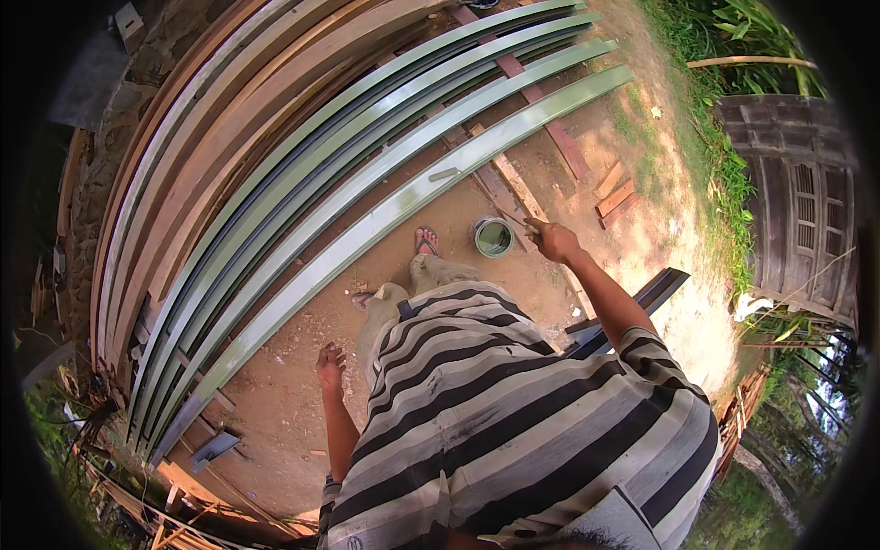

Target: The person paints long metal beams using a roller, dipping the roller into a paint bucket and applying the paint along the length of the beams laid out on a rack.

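Brush handle [530,225]: light, stiff, likely paint-slick; right hand [553,240] pinches it above paint can [493,236], best gripped mid-handle; left hand [330,367] hangs released, empty.

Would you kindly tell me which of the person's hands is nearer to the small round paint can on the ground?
Right. The right hand is extended just beside the paint can, holding something thin. The left hand hangs far from it, by the painted green planks.
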`<state>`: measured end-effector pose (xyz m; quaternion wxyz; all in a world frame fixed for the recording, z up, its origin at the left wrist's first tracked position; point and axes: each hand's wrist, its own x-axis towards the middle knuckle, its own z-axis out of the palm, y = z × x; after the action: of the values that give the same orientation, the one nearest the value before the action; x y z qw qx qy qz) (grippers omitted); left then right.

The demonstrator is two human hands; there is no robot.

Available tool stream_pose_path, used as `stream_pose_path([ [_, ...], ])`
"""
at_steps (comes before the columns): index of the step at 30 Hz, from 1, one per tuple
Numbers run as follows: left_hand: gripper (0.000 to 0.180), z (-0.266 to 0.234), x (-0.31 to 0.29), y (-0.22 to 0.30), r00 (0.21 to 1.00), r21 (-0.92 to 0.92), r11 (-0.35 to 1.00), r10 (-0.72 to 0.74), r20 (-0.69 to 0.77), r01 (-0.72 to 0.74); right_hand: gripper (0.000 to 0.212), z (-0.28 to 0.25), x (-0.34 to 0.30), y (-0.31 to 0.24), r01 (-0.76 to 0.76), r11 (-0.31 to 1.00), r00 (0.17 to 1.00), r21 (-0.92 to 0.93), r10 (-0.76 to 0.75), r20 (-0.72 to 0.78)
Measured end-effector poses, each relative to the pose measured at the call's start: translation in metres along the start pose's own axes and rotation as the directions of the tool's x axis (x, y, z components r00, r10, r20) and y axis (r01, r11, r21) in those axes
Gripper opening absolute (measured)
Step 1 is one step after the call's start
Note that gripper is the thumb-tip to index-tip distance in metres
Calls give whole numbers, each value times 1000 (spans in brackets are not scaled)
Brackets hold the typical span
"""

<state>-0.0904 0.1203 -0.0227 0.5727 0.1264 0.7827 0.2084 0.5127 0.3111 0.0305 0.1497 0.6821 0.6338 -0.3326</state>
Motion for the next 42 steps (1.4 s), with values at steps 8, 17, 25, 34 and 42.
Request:
stream_pose_path([
  [8, 47, 3, -7, -22, 992, -41, 993, -111, -61, 109, 49, -45, -5, 3, -71, 907, 995, 415, 95, -36],
  [17, 48, 43, -28, -56, 997, -86, 994, -72, -18, 70, 42, 4, -37, -34, -292, 293, 952, 910, -3, 306],
  [25, 49, 35, -59, -92, 997, -105, 994, 27, -78, -35, 39, 35, -81, -55, -347, 185, 900, 919, -208, 382],
  [34, 46, 43, -159, -266, 954, -441, 887, 1, -299, -139, 45, 93, -141, -14, -161, 614, 960, 773, -86, 268],
  [42, 41, 153, -296, -577, 821, -702, 607, -568, -56, 372, 39, 140, -137, 81, -261, 759, 948, 597, 85, 307],
])
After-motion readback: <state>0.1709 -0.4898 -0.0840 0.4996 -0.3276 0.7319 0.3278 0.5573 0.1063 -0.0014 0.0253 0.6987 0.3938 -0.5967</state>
